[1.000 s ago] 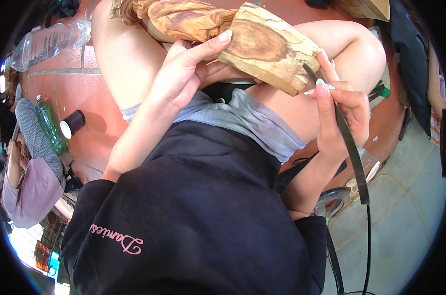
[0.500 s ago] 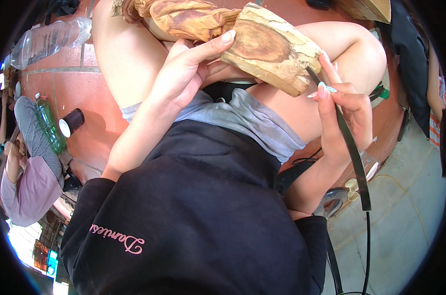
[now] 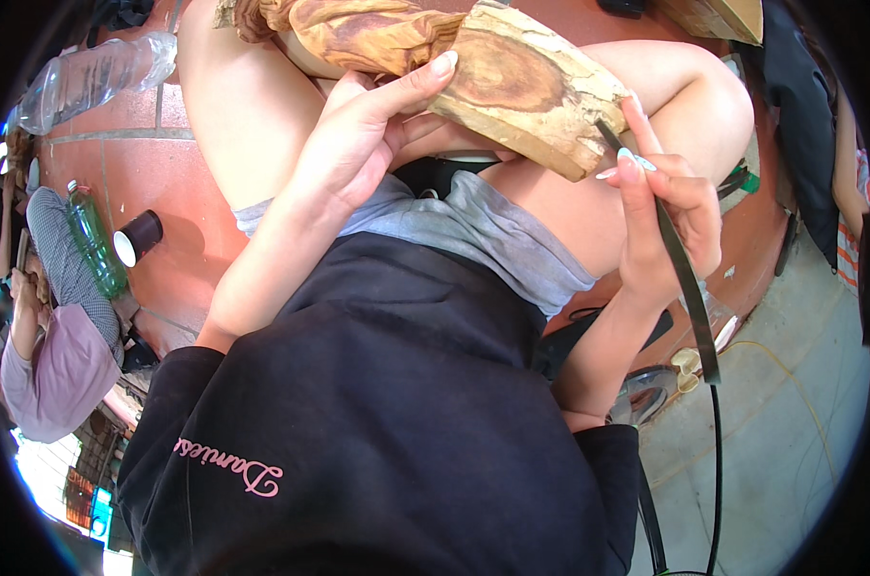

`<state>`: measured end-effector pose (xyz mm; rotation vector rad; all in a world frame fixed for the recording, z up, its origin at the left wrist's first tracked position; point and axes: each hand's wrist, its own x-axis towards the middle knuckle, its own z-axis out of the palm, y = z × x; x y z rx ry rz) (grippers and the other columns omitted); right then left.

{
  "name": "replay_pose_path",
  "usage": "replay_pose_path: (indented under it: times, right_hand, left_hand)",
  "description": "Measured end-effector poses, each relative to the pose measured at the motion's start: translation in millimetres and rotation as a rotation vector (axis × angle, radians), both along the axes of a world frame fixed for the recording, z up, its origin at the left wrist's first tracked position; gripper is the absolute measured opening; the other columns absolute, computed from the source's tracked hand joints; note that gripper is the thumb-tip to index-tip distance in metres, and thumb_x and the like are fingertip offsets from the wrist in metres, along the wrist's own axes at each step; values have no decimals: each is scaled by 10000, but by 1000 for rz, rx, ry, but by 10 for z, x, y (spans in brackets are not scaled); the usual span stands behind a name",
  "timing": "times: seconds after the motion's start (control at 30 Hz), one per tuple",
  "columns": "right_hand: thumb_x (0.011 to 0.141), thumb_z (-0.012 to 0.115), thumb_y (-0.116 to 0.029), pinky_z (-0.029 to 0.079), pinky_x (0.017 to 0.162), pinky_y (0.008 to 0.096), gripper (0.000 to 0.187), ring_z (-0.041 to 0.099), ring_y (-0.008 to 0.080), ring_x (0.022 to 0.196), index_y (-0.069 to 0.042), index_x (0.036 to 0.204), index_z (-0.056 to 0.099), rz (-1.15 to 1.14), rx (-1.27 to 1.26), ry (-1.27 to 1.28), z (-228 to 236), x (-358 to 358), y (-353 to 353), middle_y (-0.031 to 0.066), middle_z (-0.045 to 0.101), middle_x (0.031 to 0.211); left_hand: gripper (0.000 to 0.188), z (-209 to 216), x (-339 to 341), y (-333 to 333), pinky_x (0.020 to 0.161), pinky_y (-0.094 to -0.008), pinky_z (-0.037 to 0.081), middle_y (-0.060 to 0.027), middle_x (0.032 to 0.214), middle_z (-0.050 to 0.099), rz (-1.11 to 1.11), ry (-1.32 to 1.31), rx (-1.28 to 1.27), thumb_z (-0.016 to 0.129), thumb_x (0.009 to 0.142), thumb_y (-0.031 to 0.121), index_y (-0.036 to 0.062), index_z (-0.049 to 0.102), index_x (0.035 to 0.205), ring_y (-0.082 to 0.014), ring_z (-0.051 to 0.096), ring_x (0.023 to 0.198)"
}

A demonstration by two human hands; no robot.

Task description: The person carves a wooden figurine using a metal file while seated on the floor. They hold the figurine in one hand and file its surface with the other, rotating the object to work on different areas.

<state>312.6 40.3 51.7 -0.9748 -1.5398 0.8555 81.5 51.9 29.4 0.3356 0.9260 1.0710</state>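
Note:
My left hand (image 3: 363, 134) grips a carved wooden piece (image 3: 536, 86) above my crossed legs, thumb on its flat sawn end. That end has a dark brown heart and a pale rough edge; beyond it the wood is carved in smooth, orange-brown folds (image 3: 363, 36). Pinched in my right hand (image 3: 670, 206) is a long, flat dark tool (image 3: 684, 278), whose exact kind I cannot tell. Its narrow tip meets the pale edge of the sawn end, and my right forefinger rests against the wood. A black cord (image 3: 716, 461) runs down from the tool's rear end.
On the tiled floor at left lie a large clear plastic bottle (image 3: 99, 82), a green bottle (image 3: 94, 235) and a tipped dark cup (image 3: 139, 238). Another person (image 3: 60, 370) sits at far left. A cardboard box (image 3: 713, 19) stands at far right; a clear tape-like roll (image 3: 648, 389) lies by my right forearm.
My right hand and the tool have shifted slightly up and left, with the tip still at the wood's pale edge. The carved piece has moved up a touch in my left hand.

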Motion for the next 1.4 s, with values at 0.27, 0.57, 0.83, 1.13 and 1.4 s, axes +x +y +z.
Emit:
replay_pose_path:
  times: [0.27, 0.57, 0.83, 1.13, 1.4]
  right_hand:
    - [827, 576, 142, 422, 976, 574, 147, 670, 238, 796, 23, 819, 490, -37, -30, 182, -130, -29, -25, 169, 639, 724]
    - [826, 565, 151, 412, 966, 613, 157, 660, 201, 750, 21, 813, 478, -15, -30, 177, -84, 8, -30, 150, 622, 692]
    - [803, 589, 163, 435, 947, 610, 181, 636, 196, 739, 30, 808, 467, -6, 121, -107, -6, -27, -53, 147, 590, 695]
    - [806, 575, 169, 423, 967, 605, 188, 621, 173, 724, 23, 829, 458, -100, 88, -3, -90, -150, -121, 146, 570, 713]
    - [842, 553, 134, 377, 1015, 582, 146, 648, 189, 747, 12, 839, 474, -196, -5, 170, -169, -231, -126, 141, 610, 704]
  left_hand:
    - [451, -2, -7, -4, 957, -352, 496, -156, 1166, 587, 6, 19, -8, 663, 861, 135, -66, 469, 1215, -229, 596, 1080]
    - [433, 28, 8, -10, 940, -375, 514, -182, 1172, 584, -17, -14, -4, 629, 881, 123, -75, 455, 1225, -258, 607, 1070]
    - [432, -33, 14, -8, 917, -393, 531, -190, 1169, 583, 0, -6, 12, 620, 886, 129, -78, 449, 1225, -268, 612, 1061]
    - [435, 25, 11, -3, 907, -373, 537, -183, 1156, 594, -21, 11, 21, 626, 884, 142, -72, 457, 1222, -257, 621, 1047]
    - [404, -14, -9, -2, 905, -311, 528, -75, 1147, 592, -18, 47, 3, 639, 886, 163, -12, 496, 1221, -154, 584, 1062]
